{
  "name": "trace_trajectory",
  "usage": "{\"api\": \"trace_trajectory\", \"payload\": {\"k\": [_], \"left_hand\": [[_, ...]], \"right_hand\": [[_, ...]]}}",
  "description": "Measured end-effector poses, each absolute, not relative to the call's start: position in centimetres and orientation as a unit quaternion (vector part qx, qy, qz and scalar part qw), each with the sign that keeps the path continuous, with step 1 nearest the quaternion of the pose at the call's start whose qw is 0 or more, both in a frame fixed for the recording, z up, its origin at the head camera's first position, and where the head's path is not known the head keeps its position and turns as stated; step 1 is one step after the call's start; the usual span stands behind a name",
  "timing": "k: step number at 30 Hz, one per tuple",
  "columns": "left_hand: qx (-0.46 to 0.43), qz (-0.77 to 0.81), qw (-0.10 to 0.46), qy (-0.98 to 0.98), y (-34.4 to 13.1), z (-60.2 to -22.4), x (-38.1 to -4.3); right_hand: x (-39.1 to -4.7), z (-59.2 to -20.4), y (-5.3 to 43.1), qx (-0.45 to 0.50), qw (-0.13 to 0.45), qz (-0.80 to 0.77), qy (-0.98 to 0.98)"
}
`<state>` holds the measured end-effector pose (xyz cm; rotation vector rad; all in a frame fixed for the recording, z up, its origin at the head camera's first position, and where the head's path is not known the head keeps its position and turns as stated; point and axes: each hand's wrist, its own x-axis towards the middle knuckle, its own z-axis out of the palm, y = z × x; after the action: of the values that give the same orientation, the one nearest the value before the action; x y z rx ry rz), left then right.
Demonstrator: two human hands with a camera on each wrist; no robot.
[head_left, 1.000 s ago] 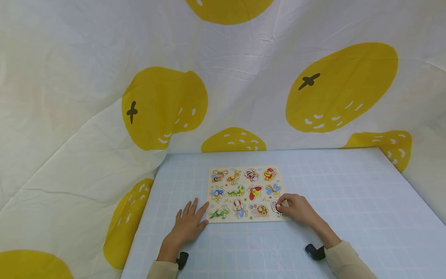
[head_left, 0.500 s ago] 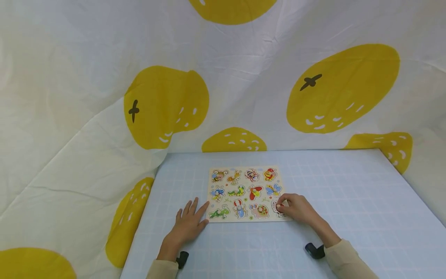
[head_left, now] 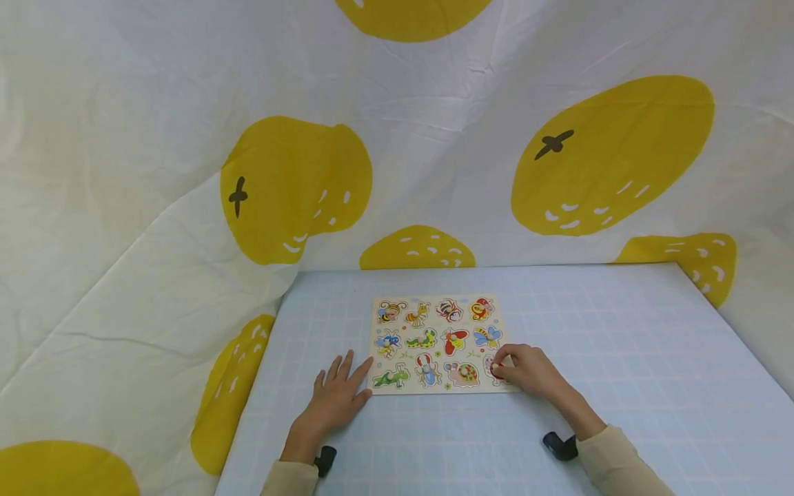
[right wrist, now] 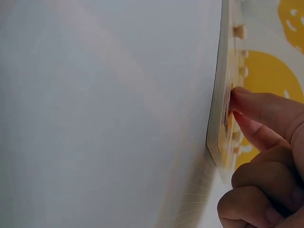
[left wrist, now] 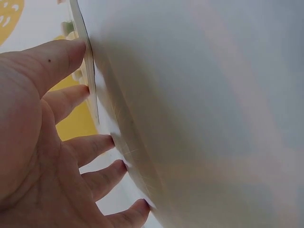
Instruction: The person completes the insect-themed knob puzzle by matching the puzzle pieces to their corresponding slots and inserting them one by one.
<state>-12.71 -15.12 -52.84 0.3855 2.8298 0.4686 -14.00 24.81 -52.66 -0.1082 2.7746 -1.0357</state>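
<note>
A wooden peg puzzle board (head_left: 406, 356) with several colourful insect pieces lies flat on the table. My right hand (head_left: 527, 372) is at its near right corner, thumb and index finger pinching the knob of a red-and-white insect piece (head_left: 489, 364); the fingers hide much of it. In the right wrist view the fingertips (right wrist: 240, 95) meet the piece at the board's face, the other fingers curled in. My left hand (head_left: 335, 401) rests spread at the near left corner. Its thumb and index finger (left wrist: 71, 97) touch the board's edge, the other fingertips the table.
The table (head_left: 620, 344) has a pale blue checked cover. A white cloth (head_left: 428, 172) with yellow fruit prints hangs behind it and at its sides. Dark wrist devices (head_left: 560, 446) sit under both wrists.
The view has shifted very slightly. Both hands and the puzzle board stay in place, with the right hand still at the same piece.
</note>
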Motion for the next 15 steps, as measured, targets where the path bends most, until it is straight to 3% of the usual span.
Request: {"api": "trace_trajectory", "payload": {"k": [15], "left_hand": [[0.138,0.158,0.120,0.970,-15.27,-52.61,-12.55]], "right_hand": [[-13.47,-52.12,24.49,-0.017,0.079,-0.348,0.934]]}}
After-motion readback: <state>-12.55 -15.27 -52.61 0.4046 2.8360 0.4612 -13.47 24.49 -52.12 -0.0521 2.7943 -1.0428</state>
